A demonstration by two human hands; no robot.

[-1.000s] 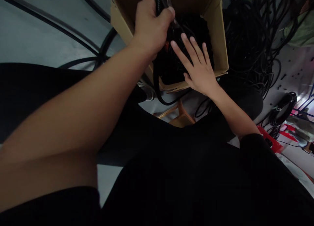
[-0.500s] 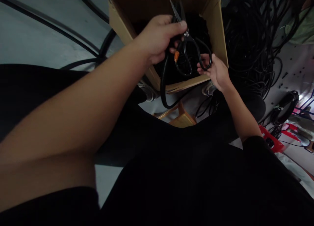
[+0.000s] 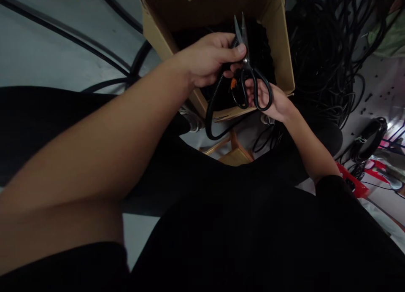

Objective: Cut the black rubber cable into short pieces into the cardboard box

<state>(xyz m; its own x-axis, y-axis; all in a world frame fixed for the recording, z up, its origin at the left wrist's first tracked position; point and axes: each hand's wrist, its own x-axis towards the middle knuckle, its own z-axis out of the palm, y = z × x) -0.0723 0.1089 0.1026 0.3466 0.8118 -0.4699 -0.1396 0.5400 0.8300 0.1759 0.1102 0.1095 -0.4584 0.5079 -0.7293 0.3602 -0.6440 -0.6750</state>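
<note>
My left hand (image 3: 209, 62) is closed around a black ribbed cable (image 3: 211, 114) that loops down below it and shows an orange bit at its end. Its thumb presses near the pivot of black scissors (image 3: 245, 68), whose blades point up and are nearly together. My right hand (image 3: 272, 102) has fingers through the scissors' handle loops. Both hands hover over an open cardboard box (image 3: 284, 39) filled with dark cables.
A big tangle of black cables (image 3: 319, 43) lies to the right of the box. Thick black cables (image 3: 95, 51) cross the grey floor at left. A wooden stool corner (image 3: 234, 152) shows between my legs. Red items (image 3: 351, 182) lie at right.
My right hand went from lying flat on the box's contents to taking the scissors' handles. Scissors and both hands have drawn slightly toward me, blades now closer together.
</note>
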